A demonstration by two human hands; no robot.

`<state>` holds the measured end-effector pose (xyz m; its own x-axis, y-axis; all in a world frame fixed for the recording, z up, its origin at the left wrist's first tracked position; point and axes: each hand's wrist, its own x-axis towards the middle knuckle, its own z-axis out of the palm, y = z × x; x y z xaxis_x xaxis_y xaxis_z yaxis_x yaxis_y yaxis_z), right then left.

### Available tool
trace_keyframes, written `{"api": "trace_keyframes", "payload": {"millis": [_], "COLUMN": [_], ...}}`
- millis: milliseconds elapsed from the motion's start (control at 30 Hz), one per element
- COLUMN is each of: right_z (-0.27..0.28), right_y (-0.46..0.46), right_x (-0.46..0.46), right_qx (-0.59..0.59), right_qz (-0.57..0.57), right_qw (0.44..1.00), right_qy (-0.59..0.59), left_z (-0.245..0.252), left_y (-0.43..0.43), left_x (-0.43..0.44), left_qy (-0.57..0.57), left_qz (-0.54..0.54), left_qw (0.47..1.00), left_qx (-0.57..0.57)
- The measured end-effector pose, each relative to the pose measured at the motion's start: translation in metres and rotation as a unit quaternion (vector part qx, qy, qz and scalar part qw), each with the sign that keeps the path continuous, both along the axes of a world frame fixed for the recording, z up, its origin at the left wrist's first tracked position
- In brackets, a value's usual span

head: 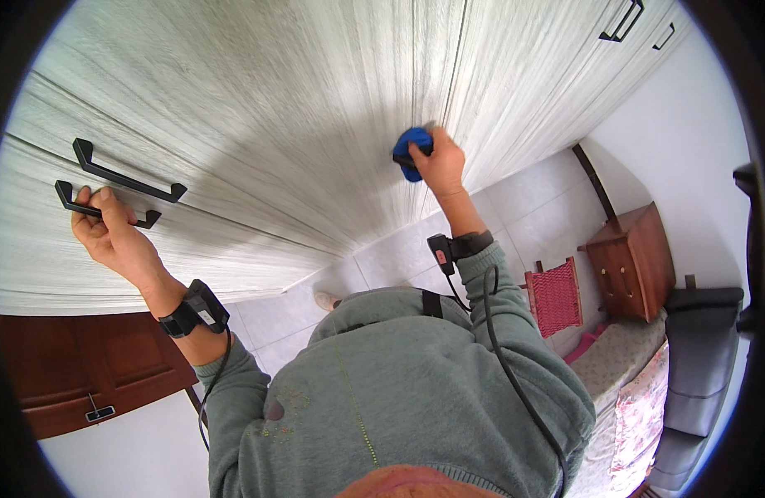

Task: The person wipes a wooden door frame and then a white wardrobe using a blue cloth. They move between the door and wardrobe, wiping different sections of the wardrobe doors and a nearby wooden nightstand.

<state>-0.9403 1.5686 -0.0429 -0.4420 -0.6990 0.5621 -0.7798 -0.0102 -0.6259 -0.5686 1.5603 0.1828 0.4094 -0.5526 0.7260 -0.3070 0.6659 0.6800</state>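
A tall wardrobe front with pale wood-grain doors (283, 93) fills the upper part of the view. My left hand (112, 230) has its fingers wrapped around the lower black bar handle (149, 220) on the left. Just above it, a second black bar handle (130, 180) sits on the neighbouring door, apart from my fingers. My right hand (443, 163) grips a blue cleaning pad (412, 137) with a black band, held at the wardrobe front near a vertical door seam. The pad's far side is hidden.
More black handles (622, 22) are at the upper right. Below lies a grey tiled floor (398, 264). A folding stool with a red woven seat (553, 297), a wooden bedside cabinet (631, 261) and a bed (613, 386) stand at right. A brown wooden door (96, 367) is at left.
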Motion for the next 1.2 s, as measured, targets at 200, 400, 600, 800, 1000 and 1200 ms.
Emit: {"api": "trace_keyframes", "payload": {"millis": [200,400,600,800,1000,1200], "right_z": [0.155,0.252,0.197,0.116,0.053,0.086], "right_y": [-0.009,-0.016,-0.026,-0.026,-0.011,0.007], "right_x": [-0.023,-0.028,-0.033,-0.042,-0.04,-0.037], "right_qx": [-0.27,-0.29,-0.285,-0.22,-0.128,-0.133], "right_qz": [-0.004,0.026,0.006,0.014,0.021,0.057], "right_qw": [0.961,0.952,0.957,0.969,0.985,0.989], "right_qy": [-0.05,-0.091,-0.063,-0.115,-0.118,-0.022], "left_z": [0.0,-0.001,-0.002,-0.001,-0.001,0.0], "left_y": [0.0,0.0,-0.002,-0.005,-0.004,-0.002], "left_x": [0.0,0.0,-0.005,-0.011,-0.006,-0.007], "left_qy": [-0.01,-0.007,0.012,0.021,0.009,0.012], "left_qz": [-0.005,0.015,0.034,0.046,0.037,0.024], "left_qw": [1.0,1.0,0.999,0.999,0.999,1.0], "left_qx": [-0.008,0.012,-0.011,-0.02,-0.014,-0.007]}}
